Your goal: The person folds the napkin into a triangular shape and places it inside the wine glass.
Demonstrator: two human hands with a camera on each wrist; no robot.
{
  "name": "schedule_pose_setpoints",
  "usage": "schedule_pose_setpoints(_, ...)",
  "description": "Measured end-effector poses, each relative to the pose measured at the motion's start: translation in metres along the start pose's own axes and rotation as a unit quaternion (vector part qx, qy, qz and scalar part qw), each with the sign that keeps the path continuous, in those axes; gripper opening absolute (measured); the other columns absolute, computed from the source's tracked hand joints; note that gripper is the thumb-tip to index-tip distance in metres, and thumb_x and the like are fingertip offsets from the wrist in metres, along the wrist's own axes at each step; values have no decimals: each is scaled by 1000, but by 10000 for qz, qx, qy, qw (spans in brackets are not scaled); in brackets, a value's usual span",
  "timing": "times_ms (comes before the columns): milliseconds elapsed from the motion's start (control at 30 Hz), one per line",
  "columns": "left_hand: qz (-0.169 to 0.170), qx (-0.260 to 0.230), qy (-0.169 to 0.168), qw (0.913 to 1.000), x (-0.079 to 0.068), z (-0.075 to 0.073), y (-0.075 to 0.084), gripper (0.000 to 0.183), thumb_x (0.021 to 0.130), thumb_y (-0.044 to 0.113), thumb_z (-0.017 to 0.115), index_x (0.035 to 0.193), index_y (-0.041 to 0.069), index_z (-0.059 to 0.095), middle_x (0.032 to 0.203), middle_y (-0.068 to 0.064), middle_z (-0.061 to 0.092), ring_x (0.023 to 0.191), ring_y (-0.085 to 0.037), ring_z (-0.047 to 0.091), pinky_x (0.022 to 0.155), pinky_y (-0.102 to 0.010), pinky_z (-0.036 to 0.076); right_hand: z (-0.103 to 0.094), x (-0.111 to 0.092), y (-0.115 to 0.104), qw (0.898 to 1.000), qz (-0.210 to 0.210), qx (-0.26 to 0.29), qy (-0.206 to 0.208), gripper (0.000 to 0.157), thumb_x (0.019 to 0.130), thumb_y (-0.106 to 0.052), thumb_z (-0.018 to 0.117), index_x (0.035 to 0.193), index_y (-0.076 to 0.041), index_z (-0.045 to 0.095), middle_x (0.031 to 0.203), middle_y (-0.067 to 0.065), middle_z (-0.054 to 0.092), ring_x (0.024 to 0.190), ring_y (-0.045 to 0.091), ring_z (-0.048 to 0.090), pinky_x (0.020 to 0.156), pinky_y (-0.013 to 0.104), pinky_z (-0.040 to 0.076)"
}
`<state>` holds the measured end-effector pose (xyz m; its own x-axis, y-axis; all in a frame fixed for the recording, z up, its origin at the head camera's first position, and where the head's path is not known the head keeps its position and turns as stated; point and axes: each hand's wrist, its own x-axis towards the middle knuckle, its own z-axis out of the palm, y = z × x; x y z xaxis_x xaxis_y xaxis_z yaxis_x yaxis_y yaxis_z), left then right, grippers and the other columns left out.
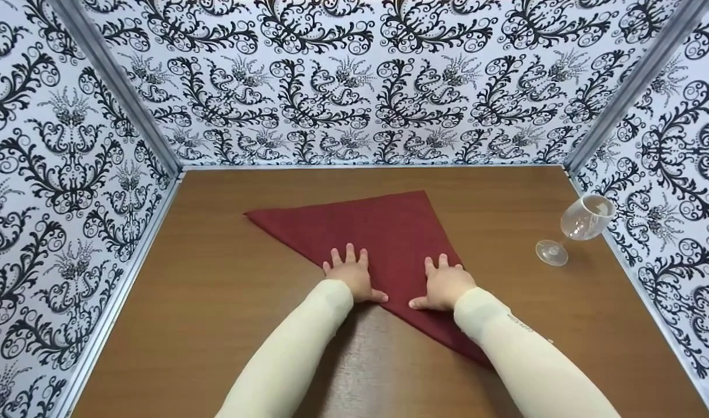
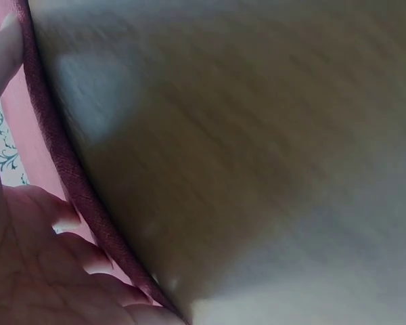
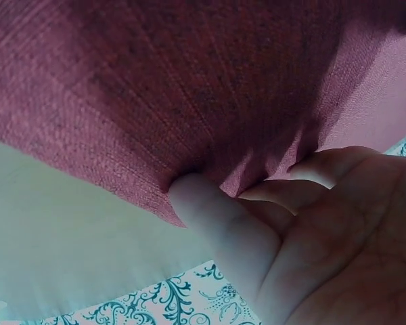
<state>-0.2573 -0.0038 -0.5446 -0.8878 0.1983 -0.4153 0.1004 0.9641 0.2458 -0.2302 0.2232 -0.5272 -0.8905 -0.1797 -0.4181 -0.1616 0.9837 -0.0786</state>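
A dark red cloth napkin [image 1: 383, 226], folded into a triangle, lies on the wooden table with its long folded edge running toward the near right. My left hand [image 1: 352, 277] rests at that edge with fingers spread and the thumb pointing right. On the napkin's nearer right part, my right hand [image 1: 447, 285] presses with its fingers spread and thumb turned left. In the left wrist view, the fingertips and thumb [image 2: 5, 51] touch the cloth along its thick fold. In the right wrist view, the thumb [image 3: 216, 213] and fingertips press on the fabric.
A stemmed wine glass [image 1: 586, 217] stands at the right side of the table [image 1: 215, 278], near the right wall. Walls with a black-and-white scroll pattern [image 1: 348, 75] enclose the table at the back, left and right.
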Motion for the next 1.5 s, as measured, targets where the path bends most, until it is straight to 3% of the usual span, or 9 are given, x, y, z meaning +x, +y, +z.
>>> schedule_pose_setpoints(200, 105, 9, -24, 9999, 5, -1, -5, 129, 75, 76, 79, 171, 18, 15, 178, -17, 2, 161, -52, 3, 128, -68, 18, -20, 4, 7, 9989, -251, 10, -400, 108, 86, -49, 85, 164, 2, 30, 167, 36, 27, 152, 49, 38, 115, 59, 45)
schedule_pose_setpoints(333, 117, 23, -56, 9999, 4, -4, -7, 129, 76, 75, 80, 171, 19, 13, 178, -16, 1, 162, -51, 2, 128, -68, 17, -24, 8, 13, 9973, -533, 168, -467, 109, 82, -32, 92, 166, -4, 28, 172, 29, 20, 158, 50, 25, 122, 60, 37)
schedule_pose_setpoints(433, 187, -15, -33, 9998, 1, -6, -8, 128, 76, 74, 81, 171, 18, 14, 178, -17, 2, 162, -52, 2, 128, -68, 17, -20, 10, 16, 9959, -672, 345, -504, 110, 81, -27, 92, 167, -6, 26, 174, 27, 15, 159, 51, 20, 125, 60, 32)
schedule_pose_setpoints(767, 252, -39, -158, 9995, 3, -14, -12, 128, 75, 68, 85, 171, 20, 15, 179, -14, 1, 163, -48, -1, 129, -67, 14, -8, 11, 18, 9951, -700, 591, -368, 113, 80, -32, 93, 166, -2, 26, 172, 32, 15, 156, 55, 24, 124, 59, 34)
schedule_pose_setpoints(867, 227, 165, -162, 9995, 6, -16, -12, 127, 75, 67, 85, 171, 21, 16, 179, -13, 3, 164, -46, 1, 131, -63, 15, -6, 12, 16, 9953, -684, 588, -345, 114, 80, -34, 93, 166, -1, 26, 171, 34, 15, 155, 56, 25, 123, 59, 35)
schedule_pose_setpoints(1000, 290, 649, 64, 9974, 5, -15, 0, 120, 78, 65, 85, 169, 14, 25, 177, -17, 16, 163, -44, 14, 131, -58, 20, -7, 12, 14, 9959, -659, 548, -296, 115, 79, -35, 93, 165, 1, 27, 170, 36, 16, 154, 57, 26, 122, 60, 36)
schedule_pose_setpoints(1100, 335, 709, 90, 9969, -2, -10, 17, 117, 81, 70, 79, 167, 8, 29, 174, -23, 22, 160, -47, 23, 129, -58, 27, -8, 13, 13, 9967, -598, 488, -255, 115, 78, -35, 94, 165, 1, 28, 169, 36, 18, 154, 57, 27, 122, 60, 37)
schedule_pose_setpoints(1267, 132, 478, -149, 9987, -13, 1, 35, 129, 77, 83, 72, 169, 8, 21, 175, -26, 13, 159, -54, 16, 127, -59, 29, -8, 13, 12, 9972, -572, 435, -196, 115, 77, -36, 94, 164, 2, 29, 168, 37, 20, 152, 58, 30, 121, 60, 38)
schedule_pose_setpoints(1500, 128, 467, 10, 9988, -12, 8, 32, 133, 73, 81, 77, 170, 10, 19, 176, -24, 10, 160, -54, 11, 129, -60, 25, -4, 13, 10, 9966, -535, 586, -211, 116, 78, -36, 94, 165, 1, 27, 169, 36, 17, 153, 58, 26, 122, 61, 37)
